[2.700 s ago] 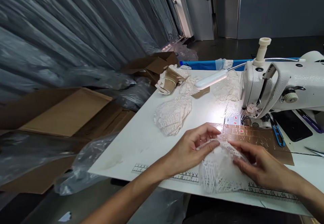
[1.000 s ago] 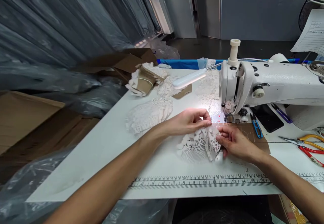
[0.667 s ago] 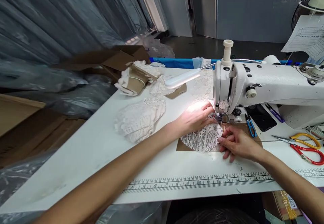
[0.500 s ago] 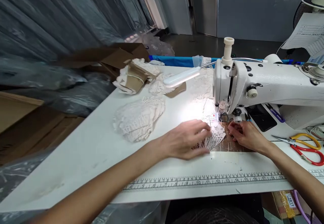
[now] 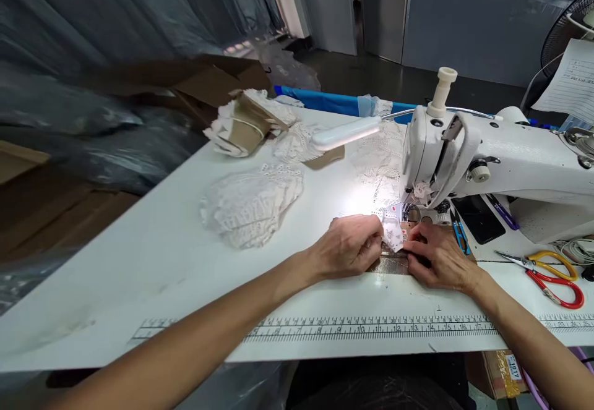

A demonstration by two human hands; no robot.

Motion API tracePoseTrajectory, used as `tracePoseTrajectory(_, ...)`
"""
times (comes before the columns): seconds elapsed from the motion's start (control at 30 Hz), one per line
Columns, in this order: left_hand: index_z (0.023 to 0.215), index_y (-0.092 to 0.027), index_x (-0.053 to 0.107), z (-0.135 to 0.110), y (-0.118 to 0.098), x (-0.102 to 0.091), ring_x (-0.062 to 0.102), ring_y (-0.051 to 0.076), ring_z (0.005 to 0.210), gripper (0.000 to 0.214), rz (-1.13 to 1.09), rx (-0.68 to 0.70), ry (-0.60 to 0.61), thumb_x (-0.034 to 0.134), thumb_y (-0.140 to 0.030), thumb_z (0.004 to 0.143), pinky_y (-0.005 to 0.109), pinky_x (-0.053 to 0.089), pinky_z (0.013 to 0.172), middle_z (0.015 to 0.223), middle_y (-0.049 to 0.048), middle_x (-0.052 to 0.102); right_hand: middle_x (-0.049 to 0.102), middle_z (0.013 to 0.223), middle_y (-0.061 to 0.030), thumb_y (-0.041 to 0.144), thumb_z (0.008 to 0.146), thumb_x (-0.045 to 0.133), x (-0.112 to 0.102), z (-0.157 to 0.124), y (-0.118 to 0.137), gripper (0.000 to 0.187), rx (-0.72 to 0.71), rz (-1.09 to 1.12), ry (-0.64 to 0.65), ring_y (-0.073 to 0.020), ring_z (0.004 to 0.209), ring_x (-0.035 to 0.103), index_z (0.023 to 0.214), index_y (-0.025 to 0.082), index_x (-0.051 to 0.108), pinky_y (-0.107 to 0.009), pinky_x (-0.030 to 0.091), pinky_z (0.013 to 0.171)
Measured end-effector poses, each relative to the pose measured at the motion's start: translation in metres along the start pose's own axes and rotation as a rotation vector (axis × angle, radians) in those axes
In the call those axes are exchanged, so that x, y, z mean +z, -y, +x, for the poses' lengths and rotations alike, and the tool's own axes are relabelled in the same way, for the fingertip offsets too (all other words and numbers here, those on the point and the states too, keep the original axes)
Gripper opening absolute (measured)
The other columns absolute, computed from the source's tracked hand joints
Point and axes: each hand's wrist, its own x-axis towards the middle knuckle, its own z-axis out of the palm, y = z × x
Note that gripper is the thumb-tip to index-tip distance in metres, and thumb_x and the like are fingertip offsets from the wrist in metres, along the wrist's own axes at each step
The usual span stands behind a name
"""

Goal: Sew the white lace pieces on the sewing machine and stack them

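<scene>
A white lace piece (image 5: 393, 237) with small printed marks lies under the needle area of the white sewing machine (image 5: 524, 156), lit brightly. My left hand (image 5: 352, 246) is closed on the lace's left near edge, with the fingertips curled under and partly hidden. On the other side, my right hand (image 5: 439, 255) pinches the lace's right near corner between thumb and fingers. Both hands rest low over the brownish machine plate (image 5: 387, 266). More lace (image 5: 380, 156) stretches behind the needle.
A lace pile (image 5: 253, 206) lies left on the white table (image 5: 185, 274). Behind it are a banded lace bundle (image 5: 244, 125) and a lamp (image 5: 346, 133). Blue snips (image 5: 459, 232), a phone (image 5: 479, 218) and red-and-yellow-handled scissors (image 5: 554, 277) lie right. A printed ruler (image 5: 371, 329) runs along the front.
My left hand went from spread over the lace to closed at its edge. My right hand moved nearer the front, onto the lace corner, uncovering the blue snips. The view shifted slightly.
</scene>
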Motion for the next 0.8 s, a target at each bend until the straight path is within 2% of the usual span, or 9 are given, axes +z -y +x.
tracePoseTrajectory(0.1,0.085,-0.017,0.051,-0.001,-0.001,0.0,0.057,0.013,0.062,0.016,-0.059,-0.019,-0.069,0.036,-0.015,0.089,0.027,0.051,0.057,0.072,0.0021,0.061,0.061,0.1,-0.0098,0.024,0.086,0.049,0.0,0.001,0.008,0.033,0.025,0.007,0.056,-0.0238,0.096,0.056,0.107,0.025,0.074,-0.042,0.048,0.086)
tracePoseTrajectory(0.17,0.088,-0.017,0.051,0.0,-0.002,0.0,0.062,0.015,0.072,0.012,-0.065,0.047,-0.104,0.039,-0.015,0.088,0.028,0.055,0.062,0.083,0.006,0.065,0.059,0.104,-0.0097,0.024,0.085,0.051,-0.001,0.001,0.011,0.037,0.02,0.023,0.094,-0.0249,0.103,0.053,0.114,0.028,0.073,-0.044,0.045,0.092)
tracePoseTrajectory(0.33,0.092,-0.015,0.055,0.002,-0.006,0.001,0.065,0.018,0.076,0.014,-0.07,0.307,-0.014,0.046,-0.012,0.082,0.032,0.056,0.064,0.089,0.0079,0.068,0.058,0.106,-0.0083,0.021,0.083,0.052,-0.003,0.002,0.013,0.041,-0.001,0.058,0.136,-0.0245,0.106,0.051,0.117,0.033,0.072,-0.046,0.042,0.095)
tracePoseTrajectory(0.47,0.094,-0.013,0.061,0.002,-0.004,0.002,0.066,0.019,0.076,0.012,-0.053,0.351,0.013,0.052,-0.016,0.087,0.034,0.057,0.067,0.095,0.0102,0.071,0.058,0.105,-0.0086,0.02,0.084,0.053,-0.006,0.002,0.012,0.034,-0.011,0.125,0.12,-0.0245,0.104,0.052,0.108,0.03,0.076,-0.048,0.042,0.095)
tracePoseTrajectory(0.53,0.093,-0.014,0.064,0.001,-0.003,0.0,0.068,0.02,0.08,0.012,-0.085,0.372,0.039,0.057,-0.024,0.09,0.036,0.057,0.071,0.103,0.0118,0.071,0.058,0.106,-0.008,0.021,0.083,0.055,-0.008,0.001,0.009,0.03,-0.006,0.198,0.108,-0.024,0.105,0.053,0.102,0.029,0.077,-0.047,0.042,0.096)
tracePoseTrajectory(0.63,0.099,-0.016,0.067,0.002,0.0,-0.005,0.068,0.023,0.094,0.027,-0.219,0.335,0.095,0.057,-0.04,0.093,0.043,0.056,0.085,0.113,0.0126,0.07,0.059,0.108,-0.0071,0.021,0.083,0.056,-0.008,-0.001,0.003,0.023,0.02,0.39,0.049,-0.0215,0.104,0.057,0.091,0.026,0.077,-0.043,0.045,0.095)
tracePoseTrajectory(0.7,0.102,-0.017,0.067,0.006,0.005,-0.006,0.068,0.021,0.099,0.027,-0.256,0.253,0.067,0.051,-0.038,0.098,0.044,0.053,0.091,0.111,0.0109,0.071,0.061,0.105,-0.007,0.022,0.084,0.054,-0.006,-0.002,-0.003,0.021,0.067,0.505,-0.046,-0.0197,0.1,0.061,0.083,0.023,0.075,-0.04,0.049,0.092)
tracePoseTrajectory(0.8,0.102,-0.017,0.066,0.014,0.015,0.0,0.067,0.019,0.097,0.023,-0.177,0.148,0.059,0.046,-0.029,0.101,0.039,0.052,0.088,0.106,0.0088,0.071,0.066,0.097,-0.0061,0.022,0.087,0.051,0.001,-0.001,-0.01,0.019,0.164,0.546,-0.185,-0.0195,0.094,0.065,0.086,0.021,0.07,-0.039,0.051,0.089)
